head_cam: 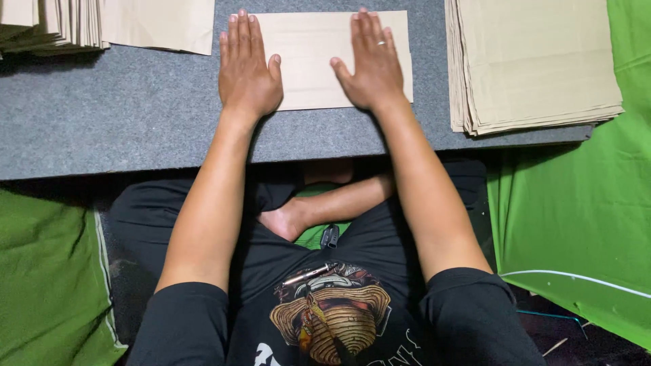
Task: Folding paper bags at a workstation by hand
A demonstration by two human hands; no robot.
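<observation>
Head view looked straight down at a person sitting cross-legged behind a low grey table [135,129]. Both arms reached up the frame to the table. The left hand [247,68] lay flat with its palm down and its fingers straight and close together. It pressed on the left end of a folded brown paper piece [308,57], and part of the hand hung over onto the grey top. The right hand [371,64] lay flat too, palm down, fingers stretched out, with a ring on one finger. It pressed on the right part of the same paper piece. Neither hand was closed around anything; both were wide open and only rested on top of the paper. The paper piece sat in the upper middle of the frame, between the two hands, flat on the table. At the upper right of the frame was a thick stack of brown paper sheets [536,64], near the right hand but not touching it. At the upper left was another pile of brown paper [54,27], fanned out at its edge, well apart from the left hand. A green cloth [576,217] covered the floor on the right side and the lower left. The person wore a black shirt with a picture on it, low in the frame.
</observation>
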